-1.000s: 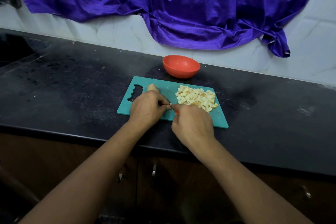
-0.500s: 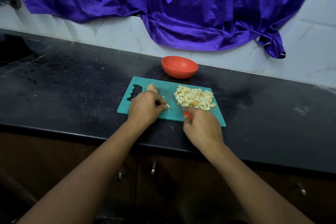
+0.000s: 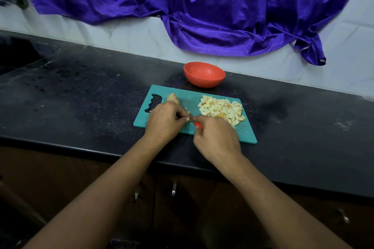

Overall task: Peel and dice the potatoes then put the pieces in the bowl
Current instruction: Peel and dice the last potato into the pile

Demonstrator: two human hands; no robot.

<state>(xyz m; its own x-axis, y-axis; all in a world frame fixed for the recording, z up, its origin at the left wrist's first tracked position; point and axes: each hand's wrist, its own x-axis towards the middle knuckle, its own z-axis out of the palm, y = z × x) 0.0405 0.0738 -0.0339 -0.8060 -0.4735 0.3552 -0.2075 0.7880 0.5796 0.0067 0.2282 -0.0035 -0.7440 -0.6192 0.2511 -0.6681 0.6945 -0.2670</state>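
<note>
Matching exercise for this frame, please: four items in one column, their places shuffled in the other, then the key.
1. red bowl
2. diced potato pile
3. potato chunk
4. knife

A. gripped in the right hand
B. right half of the teal cutting board
C. on the countertop behind the board
D. on the board beside its handle cutout

Pairs: 1-C, 2-B, 3-D, 4-A

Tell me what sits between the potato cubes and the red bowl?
Nothing: the head view shows only bare cutting board and counter between the cubes and bowl.
</note>
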